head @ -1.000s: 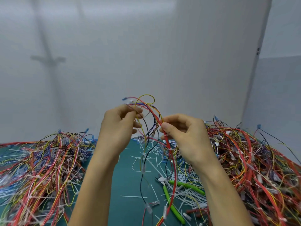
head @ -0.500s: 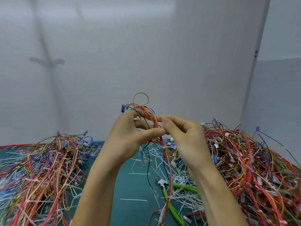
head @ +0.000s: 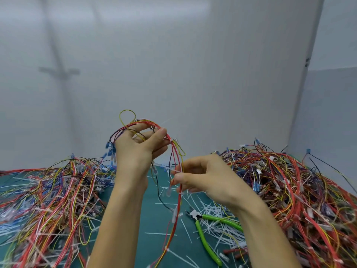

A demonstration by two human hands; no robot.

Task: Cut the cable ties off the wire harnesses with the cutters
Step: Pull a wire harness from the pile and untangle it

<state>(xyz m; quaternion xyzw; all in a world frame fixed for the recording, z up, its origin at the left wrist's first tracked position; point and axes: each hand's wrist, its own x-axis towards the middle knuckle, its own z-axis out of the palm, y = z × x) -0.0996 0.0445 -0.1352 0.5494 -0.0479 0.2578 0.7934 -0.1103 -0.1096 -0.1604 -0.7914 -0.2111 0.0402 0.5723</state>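
Observation:
My left hand (head: pixel 139 149) is raised above the mat and grips the top loop of a wire harness (head: pixel 174 151) of red, yellow and black wires, which hangs down to the mat. Lower and to the right, my right hand (head: pixel 204 177) pinches the red strands of the same harness (head: pixel 178 194) near a white cable tie between thumb and fingers. The green-handled cutters (head: pixel 204 232) lie open on the green mat (head: pixel 139 229) below my right forearm, held by neither hand.
A big tangled pile of harnesses (head: pixel 48 200) covers the left of the mat, a bigger one (head: pixel 301 192) the right. Cut white tie pieces (head: pixel 218 209) litter the middle around the cutters. White walls close the back and right.
My hands have separated: the left rose with the harness top, the right slid down along the red wires. Blue terminals now dangle left of my left hand.

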